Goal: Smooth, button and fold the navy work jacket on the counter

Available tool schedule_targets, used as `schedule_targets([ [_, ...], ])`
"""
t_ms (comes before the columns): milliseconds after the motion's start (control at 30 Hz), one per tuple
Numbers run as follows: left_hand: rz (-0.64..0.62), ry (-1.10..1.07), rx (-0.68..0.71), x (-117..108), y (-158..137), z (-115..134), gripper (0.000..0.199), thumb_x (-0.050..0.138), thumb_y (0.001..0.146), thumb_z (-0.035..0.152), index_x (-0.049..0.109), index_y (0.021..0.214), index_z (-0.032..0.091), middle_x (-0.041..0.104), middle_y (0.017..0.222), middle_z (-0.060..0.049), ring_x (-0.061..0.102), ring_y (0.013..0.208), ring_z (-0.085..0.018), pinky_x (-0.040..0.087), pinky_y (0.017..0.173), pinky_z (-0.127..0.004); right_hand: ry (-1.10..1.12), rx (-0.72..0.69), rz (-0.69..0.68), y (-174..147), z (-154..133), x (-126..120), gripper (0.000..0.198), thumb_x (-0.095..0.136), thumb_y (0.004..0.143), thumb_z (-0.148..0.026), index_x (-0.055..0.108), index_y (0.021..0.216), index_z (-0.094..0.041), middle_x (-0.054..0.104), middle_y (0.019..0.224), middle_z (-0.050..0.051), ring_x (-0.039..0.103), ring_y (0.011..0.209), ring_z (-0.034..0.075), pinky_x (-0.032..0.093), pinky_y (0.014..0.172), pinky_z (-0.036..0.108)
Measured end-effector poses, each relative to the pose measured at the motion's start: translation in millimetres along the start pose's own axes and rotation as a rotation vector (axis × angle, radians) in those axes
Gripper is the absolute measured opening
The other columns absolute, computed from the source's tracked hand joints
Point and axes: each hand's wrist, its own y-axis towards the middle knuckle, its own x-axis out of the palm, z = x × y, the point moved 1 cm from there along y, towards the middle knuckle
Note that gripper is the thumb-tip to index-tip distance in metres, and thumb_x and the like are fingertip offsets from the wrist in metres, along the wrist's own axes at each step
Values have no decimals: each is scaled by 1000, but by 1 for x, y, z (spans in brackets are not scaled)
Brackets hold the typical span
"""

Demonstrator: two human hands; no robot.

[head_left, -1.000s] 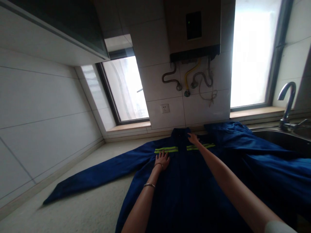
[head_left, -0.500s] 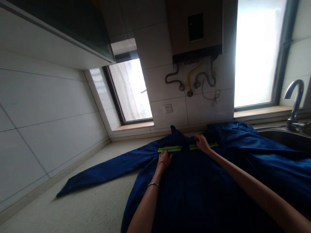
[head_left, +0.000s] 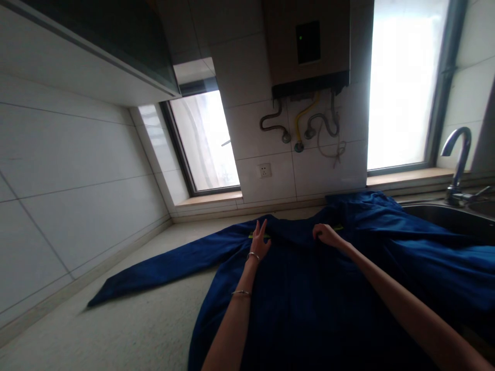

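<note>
Jacket (head_left: 297, 299): matt cloth; tap (head_left: 461, 158): glossy mtl.

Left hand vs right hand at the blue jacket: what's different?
The left hand has two fingers stretched forward; the right hand has its fingers curled in. Two bracelets circle the left arm; none shows on the right arm. Both hands are palm-down over the blue jacket.

Left of the left hand (head_left: 260, 248), a hand could pass over the countertop (head_left: 154, 324) beside the blue sleeve (head_left: 162, 270). Beyond the fingertips, the tiled wall (head_left: 278, 185) bars the way; right of the right hand (head_left: 328, 236), the bunched cloth (head_left: 386, 224) is hard to judge for height.
</note>
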Motion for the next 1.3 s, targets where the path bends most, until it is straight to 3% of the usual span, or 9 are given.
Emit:
schedule_targets([
  [67, -72, 73, -15, 5, 0, 7, 75, 59, 72, 10, 34, 138, 33, 17, 151, -4, 24, 135, -31, 27, 107, -49, 32, -4, -37, 0, 2, -4, 29, 37, 49, -7, 64, 55, -17, 62, 70, 3, 58, 72, 15, 41, 73, 24],
  [167, -69, 117, -79, 14, 3, 9, 56, 54, 78, 13, 47, 131, 30, 34, 145, -7, 32, 131, -31, 27, 106, -53, 103, -18, -70, 0, 4, -11, 27, 38, 50, -9, 63, 55, -17, 62, 71, 3, 58, 72, 15, 42, 73, 24],
  [333, 41, 15, -155, 17, 9, -5, 33, 51, 82, 15, 64, 112, 16, 59, 122, -11, 53, 115, -21, 38, 102, -37, 217, -12, -88, 2, 7, -23, 22, 40, 53, -12, 62, 55, -16, 62, 72, 3, 58, 73, 16, 42, 73, 24],
  [567, 105, -96, -355, 10, 9, -16, 24, 58, 77, 17, 71, 97, 15, 71, 96, -9, 65, 91, -22, 48, 87, -33, 298, -2, -101, 2, 8, -25, 20, 43, 54, -14, 63, 54, -17, 63, 72, 3, 59, 74, 16, 43, 71, 25],
  [767, 132, -121, -360, 6, 9, -15, 18, 56, 77, 20, 71, 86, 17, 72, 89, -7, 66, 86, -21, 48, 82, -33, 262, -8, -130, 2, 8, -28, 20, 43, 57, -13, 63, 55, -16, 62, 73, 3, 59, 74, 16, 44, 72, 25],
  [933, 198, -201, -273, 5, 12, -1, 13, 55, 75, 20, 66, 83, 18, 69, 102, -6, 63, 94, -18, 45, 88, -30, -27, 40, -60, -5, -18, -35, 19, 48, 66, -15, 67, 71, -17, 63, 83, 4, 58, 81, 16, 44, 78, 27],
  [1067, 159, -277, -156, 5, 15, 12, 10, 52, 77, 21, 59, 83, 19, 68, 98, -4, 62, 95, -17, 45, 87, -29, -381, -13, 82, -12, -68, -27, 30, 58, 76, -40, 65, 97, -20, 58, 105, 8, 51, 100, 22, 42, 82, 32],
  [1167, 129, -263, -142, 5, 16, 15, 10, 49, 79, 22, 56, 84, 19, 67, 87, -2, 63, 83, -16, 47, 77, -28, -520, -104, -43, -15, -95, -11, 42, 62, 73, -53, 64, 97, -19, 57, 105, 9, 50, 100, 23, 43, 79, 32],
  [1300, 144, -215, -217, 2, 16, 15, 9, 49, 78, 23, 56, 82, 19, 63, 74, -1, 61, 70, -15, 47, 68, -26, -631, -156, -189, -16, -100, 3, 24, 60, 78, -40, 67, 85, -18, 60, 94, 9, 50, 97, 24, 42, 76, 30],
])
